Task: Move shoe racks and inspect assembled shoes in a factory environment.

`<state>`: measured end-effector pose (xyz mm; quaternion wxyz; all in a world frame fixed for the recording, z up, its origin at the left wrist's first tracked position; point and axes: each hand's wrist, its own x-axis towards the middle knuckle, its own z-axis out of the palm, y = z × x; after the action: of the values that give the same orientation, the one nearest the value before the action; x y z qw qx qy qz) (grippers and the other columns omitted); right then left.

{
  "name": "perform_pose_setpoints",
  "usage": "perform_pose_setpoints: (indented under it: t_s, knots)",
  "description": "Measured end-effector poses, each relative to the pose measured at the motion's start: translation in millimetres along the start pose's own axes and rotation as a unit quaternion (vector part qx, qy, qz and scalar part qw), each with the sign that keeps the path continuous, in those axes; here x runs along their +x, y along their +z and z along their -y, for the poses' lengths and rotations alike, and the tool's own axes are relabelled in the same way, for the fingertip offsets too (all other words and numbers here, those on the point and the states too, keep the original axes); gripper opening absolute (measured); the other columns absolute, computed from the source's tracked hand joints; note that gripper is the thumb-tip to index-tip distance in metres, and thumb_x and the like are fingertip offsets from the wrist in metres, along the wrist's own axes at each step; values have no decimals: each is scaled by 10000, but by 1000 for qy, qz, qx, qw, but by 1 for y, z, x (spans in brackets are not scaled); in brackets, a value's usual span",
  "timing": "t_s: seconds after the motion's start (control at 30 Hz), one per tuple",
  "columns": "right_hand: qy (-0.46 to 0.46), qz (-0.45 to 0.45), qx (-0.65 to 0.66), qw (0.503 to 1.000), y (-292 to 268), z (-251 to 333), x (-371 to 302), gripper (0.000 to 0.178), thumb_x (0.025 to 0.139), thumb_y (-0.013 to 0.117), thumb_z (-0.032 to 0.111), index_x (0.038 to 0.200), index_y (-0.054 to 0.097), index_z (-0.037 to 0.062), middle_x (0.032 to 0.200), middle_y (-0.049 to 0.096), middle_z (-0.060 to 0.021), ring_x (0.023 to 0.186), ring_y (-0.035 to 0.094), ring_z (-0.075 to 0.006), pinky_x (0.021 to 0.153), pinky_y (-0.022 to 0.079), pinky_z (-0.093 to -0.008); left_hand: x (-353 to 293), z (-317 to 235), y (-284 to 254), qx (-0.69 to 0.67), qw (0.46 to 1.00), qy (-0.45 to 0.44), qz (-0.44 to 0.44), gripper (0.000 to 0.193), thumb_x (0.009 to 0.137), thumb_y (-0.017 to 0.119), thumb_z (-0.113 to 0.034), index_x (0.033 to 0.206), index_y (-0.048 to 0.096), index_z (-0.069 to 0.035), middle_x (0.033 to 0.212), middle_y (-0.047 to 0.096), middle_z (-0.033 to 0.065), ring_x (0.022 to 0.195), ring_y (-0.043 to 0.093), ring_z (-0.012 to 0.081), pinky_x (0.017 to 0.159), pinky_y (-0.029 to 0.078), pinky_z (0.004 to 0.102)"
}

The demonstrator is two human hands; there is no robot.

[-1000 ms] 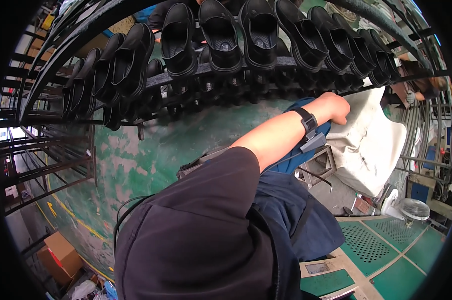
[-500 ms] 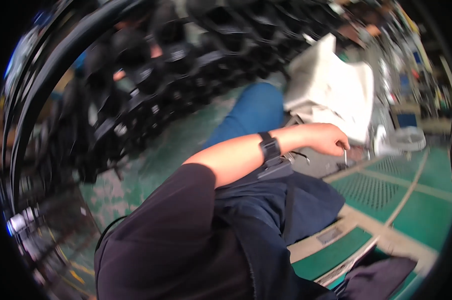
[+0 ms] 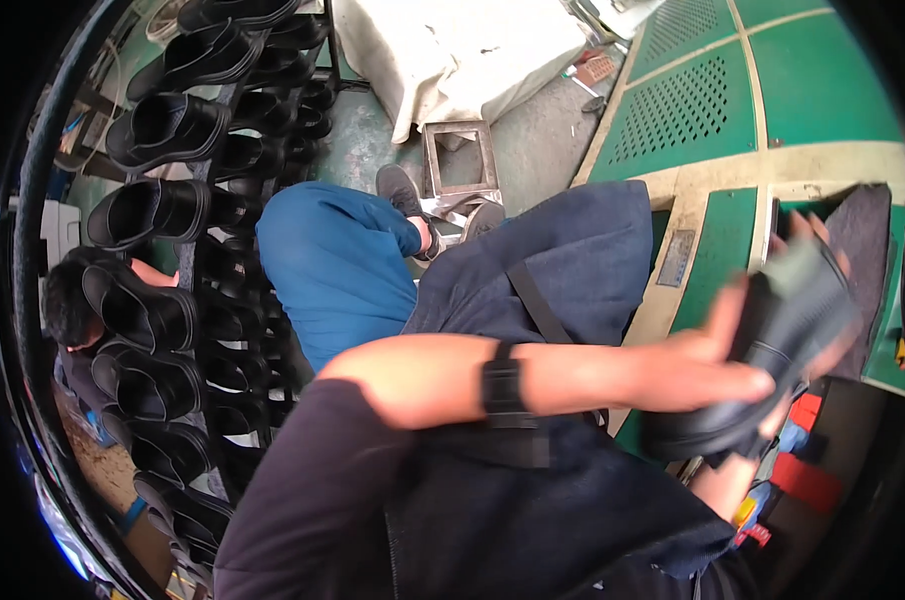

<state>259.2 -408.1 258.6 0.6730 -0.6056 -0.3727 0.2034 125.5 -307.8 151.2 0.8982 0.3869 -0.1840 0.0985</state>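
Note:
A black shoe [image 3: 763,365] is held up at my right side, blurred by motion. My left hand [image 3: 688,372], its wrist in a black strap, reaches across my body and grips the shoe's near side, thumb laid along it. Behind and under the shoe is my right hand [image 3: 835,345], mostly hidden by it and smeared; its forearm shows below. The shoe appears gripped between both hands. Just beyond them lies a dark cloth [image 3: 866,270] on the green machine panel.
To my left stands a black rack [image 3: 213,195] with rows of black shoes [image 3: 158,212]; a person [image 3: 73,310] is behind it. A white cloth cover [image 3: 453,50] and a metal frame stool [image 3: 461,160] stand ahead. The green perforated panel [image 3: 683,110] stretches along the right, with red blocks [image 3: 808,480] below.
My view has swung to the right. My left arm, earlier stretched forward near the white cover, now reaches to my right side, where a black shoe is in my hands.

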Motion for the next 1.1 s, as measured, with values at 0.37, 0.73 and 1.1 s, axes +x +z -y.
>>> perform_pose_setpoints:
  t_s: [0.37,0.73,1.1]
  knots:
    - [441,-60,358,821,77,-317,44,383,959,565,327,1026,683,-31,1006,727,-189,965,699,-338,891,573,-472,-154,5,-150,-459,815,-166,-311,615,1004,453,-536,1403,537,-75,1281,641,224,1074,680,405,831,550,685]
    - [423,-6,357,833,119,-312,39,373,1020,569,357,1040,650,-7,1037,711,-137,957,690,-245,894,570,-407,-152,-30,-134,-100,831,-214,-503,762,999,541,-369,1628,184,-130,1631,311,155,1445,402,296,1192,324,452]
    - [301,119,210,923,134,-310,49,292,971,521,165,1028,721,-39,980,722,-89,889,680,-160,830,525,-280,-55,-3,-252,-91,823,-196,-525,221,941,653,-285,954,695,-69,882,686,33,788,651,146,698,539,293]
